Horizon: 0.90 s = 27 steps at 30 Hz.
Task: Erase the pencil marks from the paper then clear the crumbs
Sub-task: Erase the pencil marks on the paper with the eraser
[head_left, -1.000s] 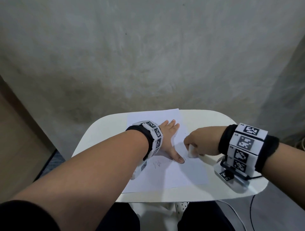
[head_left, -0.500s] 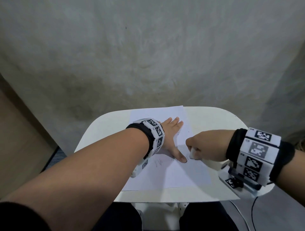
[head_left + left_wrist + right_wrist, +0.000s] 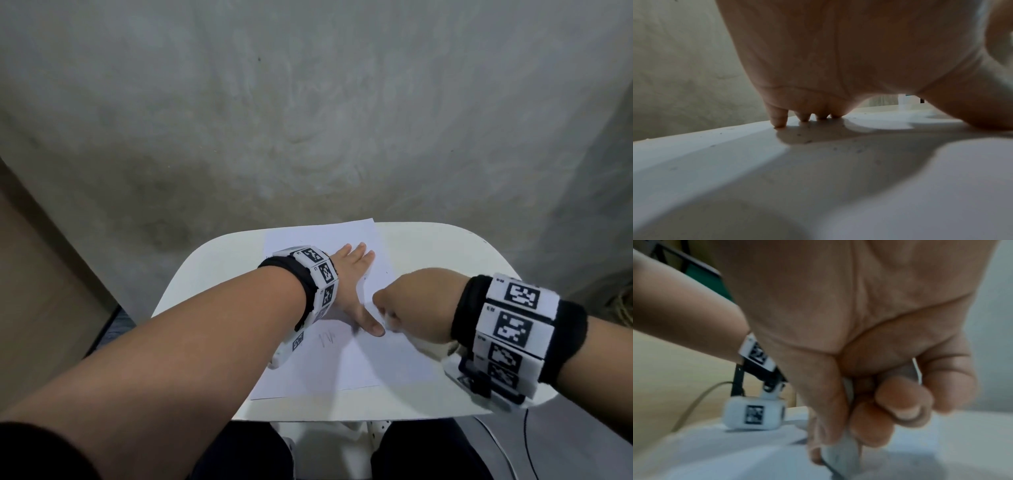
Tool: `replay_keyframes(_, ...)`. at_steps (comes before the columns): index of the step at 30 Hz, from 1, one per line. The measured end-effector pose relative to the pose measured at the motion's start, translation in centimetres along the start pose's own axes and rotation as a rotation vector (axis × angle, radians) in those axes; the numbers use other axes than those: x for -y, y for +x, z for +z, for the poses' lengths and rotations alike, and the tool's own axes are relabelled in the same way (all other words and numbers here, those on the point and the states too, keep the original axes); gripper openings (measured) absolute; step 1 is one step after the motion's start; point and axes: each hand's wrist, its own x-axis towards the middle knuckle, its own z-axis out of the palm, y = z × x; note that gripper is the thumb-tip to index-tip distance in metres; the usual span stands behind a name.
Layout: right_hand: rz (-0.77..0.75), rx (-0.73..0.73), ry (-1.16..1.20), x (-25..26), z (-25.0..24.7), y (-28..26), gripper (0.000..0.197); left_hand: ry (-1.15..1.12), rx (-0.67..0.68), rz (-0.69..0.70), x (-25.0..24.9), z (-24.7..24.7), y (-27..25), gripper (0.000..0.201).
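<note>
White sheet of paper (image 3: 356, 363) lying on a small rounded white table (image 3: 442, 246) in the lower middle of the frame. Left hand (image 3: 352, 284) flat on the sheet, fingers straight and pointing up-frame, thumb splayed toward the right. Right hand (image 3: 418, 308) just beside that thumb, fist-like, knuckles up (something pale at the fingertips, too blurred to name). Faint pencil marks (image 3: 327, 339) below the left wrist. Marker-patterned wristbands (image 3: 510, 329) on both forearms. Grey mottled wall (image 3: 308, 120) across the upper frame.
</note>
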Motion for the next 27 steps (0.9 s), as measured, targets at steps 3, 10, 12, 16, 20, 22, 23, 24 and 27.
replay_keyframes(3, -0.005, 0.038, 0.119, -0.5, -0.9, -0.6, 0.005, 0.006, -0.014, 0.010, -0.1, 0.1, 0.0, 0.137)
replay_keyframes(10, -0.062, 0.039, 0.070, 0.3, -0.7, -1.4, 0.004, 0.006, -0.021, -0.002, 0.0, 0.3, 0.2, 0.138)
replay_keyframes(12, -0.009, 0.026, 0.090, -0.9, -1.2, -1.0, 0.009, 0.004, -0.013, -0.002, 0.2, 0.3, 0.2, 0.138)
replay_keyframes(16, -0.013, 0.036, 0.013, -0.1, -0.6, -0.7, 0.016, 0.012, -0.017, 0.001, 0.0, 0.1, -0.1, 0.136)
replay_keyframes(20, 0.019, 0.018, 0.136, -0.7, -1.5, -0.6, 0.014, 0.028, -0.026, 0.011, 0.0, 0.1, -0.2, 0.135)
replay_keyframes(22, 0.033, -0.011, 0.077, -0.8, -1.7, -0.3, 0.019, 0.023, -0.027, 0.006, 0.0, 0.1, -0.2, 0.135)
replay_keyframes(23, 0.013, -0.003, 0.059, -0.5, -1.5, -0.2, 0.018, 0.026, -0.026, 0.004, 0.0, 0.1, -0.2, 0.136)
replay_keyframes(24, -0.020, 0.014, 0.052, 0.0, -1.3, -0.1, 0.015, 0.033, -0.025, 0.006, 0.0, 0.1, -0.2, 0.136)
replay_keyframes(27, 0.033, 0.010, 0.112, -0.7, -1.8, 0.0, 0.009, 0.034, -0.017, 0.012, 0.1, 0.2, -0.2, 0.136)
